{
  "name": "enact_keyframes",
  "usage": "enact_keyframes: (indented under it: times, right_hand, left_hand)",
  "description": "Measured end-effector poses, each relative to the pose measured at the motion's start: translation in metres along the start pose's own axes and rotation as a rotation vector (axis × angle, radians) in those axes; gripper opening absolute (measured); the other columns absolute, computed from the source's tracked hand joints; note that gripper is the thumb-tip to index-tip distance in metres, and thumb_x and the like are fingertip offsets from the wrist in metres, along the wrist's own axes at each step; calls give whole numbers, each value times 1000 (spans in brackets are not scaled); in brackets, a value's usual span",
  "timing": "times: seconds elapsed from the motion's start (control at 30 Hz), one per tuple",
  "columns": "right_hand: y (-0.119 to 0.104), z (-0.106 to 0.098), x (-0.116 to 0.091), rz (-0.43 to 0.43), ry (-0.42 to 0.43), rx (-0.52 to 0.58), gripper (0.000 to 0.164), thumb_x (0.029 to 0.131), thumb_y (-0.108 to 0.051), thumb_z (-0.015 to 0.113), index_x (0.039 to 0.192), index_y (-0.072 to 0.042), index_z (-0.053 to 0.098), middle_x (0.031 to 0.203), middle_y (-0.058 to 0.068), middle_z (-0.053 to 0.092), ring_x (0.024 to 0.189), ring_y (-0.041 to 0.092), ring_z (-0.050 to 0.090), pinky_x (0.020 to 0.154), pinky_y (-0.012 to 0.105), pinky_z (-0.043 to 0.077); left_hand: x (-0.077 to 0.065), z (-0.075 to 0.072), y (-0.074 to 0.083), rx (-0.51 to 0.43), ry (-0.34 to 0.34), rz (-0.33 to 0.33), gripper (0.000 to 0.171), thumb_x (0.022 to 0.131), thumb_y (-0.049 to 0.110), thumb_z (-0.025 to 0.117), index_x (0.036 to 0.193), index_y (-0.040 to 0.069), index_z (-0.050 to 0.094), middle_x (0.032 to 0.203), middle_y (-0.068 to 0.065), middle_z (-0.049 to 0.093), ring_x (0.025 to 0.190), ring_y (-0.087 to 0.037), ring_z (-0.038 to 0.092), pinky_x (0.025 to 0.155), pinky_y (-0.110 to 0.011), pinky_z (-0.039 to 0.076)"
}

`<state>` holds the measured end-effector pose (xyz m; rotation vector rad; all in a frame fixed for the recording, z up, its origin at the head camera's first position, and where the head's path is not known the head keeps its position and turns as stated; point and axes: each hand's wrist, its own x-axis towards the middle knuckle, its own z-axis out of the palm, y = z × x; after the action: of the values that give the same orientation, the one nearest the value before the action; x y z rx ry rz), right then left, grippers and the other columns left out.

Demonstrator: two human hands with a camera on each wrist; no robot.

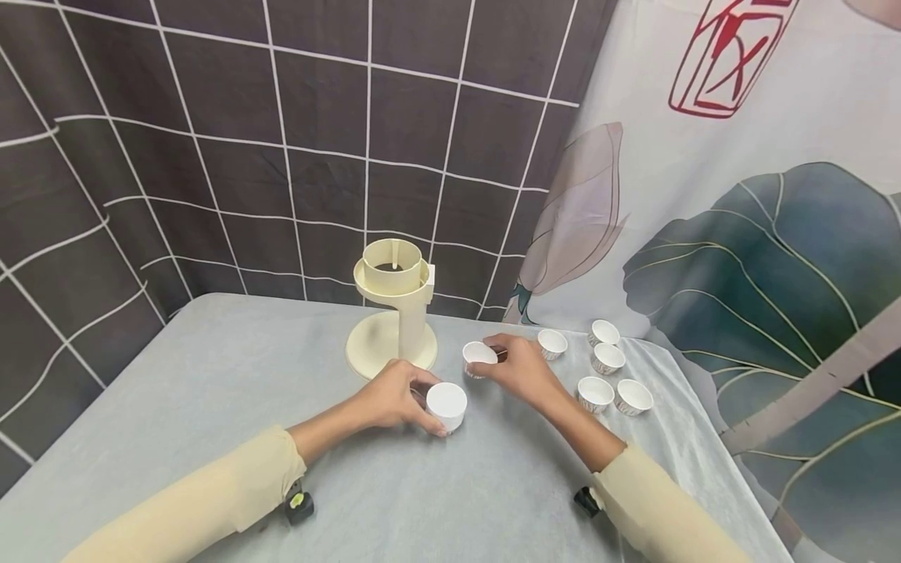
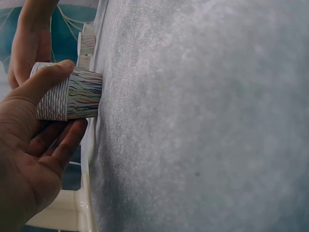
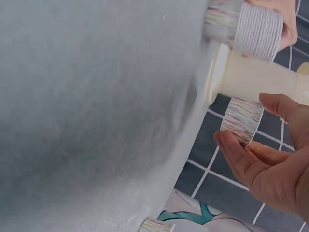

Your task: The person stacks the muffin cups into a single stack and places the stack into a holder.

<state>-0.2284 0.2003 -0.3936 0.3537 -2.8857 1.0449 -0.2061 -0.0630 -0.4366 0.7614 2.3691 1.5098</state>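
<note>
My left hand (image 1: 396, 396) grips a stack of nested white paper cups (image 1: 446, 407), thumb on the near side. The left wrist view shows the stacked rims and a bottom cup with coloured wavy lines; the stack (image 2: 84, 94) stands on or just above the cloth. To its right, my right hand (image 1: 522, 367) pinches a single paper cup (image 1: 479, 356) between thumb and fingers. In the right wrist view this cup (image 3: 241, 120) has the same wavy pattern. Behind both hands rises a cream stand (image 1: 412, 324) with a round base and a ring-shaped top.
Several single paper cups, among them one near the back (image 1: 552, 344) and one nearer (image 1: 595, 394), stand upright on the right of the cloth-covered table (image 1: 232, 407). A dark gridded curtain (image 1: 317, 156) hangs behind, and a leaf-printed cloth (image 1: 760, 274) hangs at right.
</note>
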Motion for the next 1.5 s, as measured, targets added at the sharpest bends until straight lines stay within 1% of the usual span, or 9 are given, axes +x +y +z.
enact_keyframes:
  times: [0.2, 0.37, 0.57, 0.77, 0.93, 1.03, 1.17, 1.3, 1.5]
  right_hand:
    - [-13, -3, -12, 11, -18, 96, 52, 88, -34, 94, 130, -5, 82, 114, 9, 87, 103, 18, 81, 86, 29, 62]
    - [-20, -7, -20, 10, -33, 219, 49, 89, -30, 94, 130, -5, 82, 122, 11, 85, 105, 19, 80, 86, 23, 62]
    - [-25, -11, -28, -11, -70, 292, 48, 91, -30, 94, 130, -5, 83, 124, 11, 86, 104, 15, 79, 85, 19, 62]
    - [-27, -9, -35, -47, -115, 320, 50, 91, -30, 95, 132, -5, 82, 126, 11, 85, 105, 14, 79, 86, 19, 63]
    - [-29, -4, -42, -73, -164, 365, 51, 92, -25, 94, 135, -1, 80, 123, 16, 85, 105, 20, 82, 88, 22, 67]
    - [-30, -1, -43, -96, -182, 376, 52, 91, -21, 95, 136, 1, 79, 125, 19, 84, 107, 24, 84, 90, 24, 69]
    - [-28, 4, -44, -129, -206, 348, 54, 91, -22, 96, 137, 1, 78, 130, 20, 81, 113, 29, 84, 94, 26, 70]
    - [-26, 9, -45, -136, -231, 299, 56, 90, -24, 96, 138, 0, 78, 129, 19, 80, 115, 30, 83, 96, 28, 70]
    - [-25, 14, -46, -154, -250, 285, 54, 89, -19, 96, 136, 1, 78, 125, 16, 78, 115, 29, 81, 98, 32, 70]
  left_hand:
    - [0, 0, 0, 1, -1, 7, 51, 66, 14, 110, 112, 7, 88, 100, -1, 88, 80, -6, 79, 75, -21, 65]
    - [0, -1, 0, 17, -5, 17, 50, 67, 15, 110, 111, 8, 89, 98, 0, 87, 80, -5, 79, 76, -21, 65]
    - [0, -1, 0, 26, -2, 9, 49, 67, 16, 110, 110, 9, 89, 97, 1, 87, 80, -5, 79, 74, -21, 64]
    - [0, -1, 0, 43, -7, 17, 47, 67, 17, 110, 108, 8, 88, 96, 1, 87, 80, -4, 78, 74, -20, 64]
    - [0, -1, -1, 65, -7, 28, 44, 68, 20, 109, 105, 9, 87, 95, 3, 86, 80, -3, 76, 75, -20, 64]
    - [0, -1, -1, 80, 0, 36, 44, 68, 21, 110, 103, 10, 87, 94, 4, 86, 81, -3, 74, 76, -20, 63]
    - [0, -1, -1, 69, 2, 38, 41, 67, 19, 110, 99, 11, 86, 92, 5, 85, 80, -3, 74, 75, -20, 62]
    - [0, 0, -1, 39, -9, 25, 38, 67, 17, 109, 96, 11, 85, 90, 4, 85, 80, -4, 76, 74, -20, 62]
    - [1, 0, -2, 14, -20, 11, 39, 68, 16, 109, 99, 12, 87, 93, 5, 85, 82, -6, 80, 75, -21, 65]
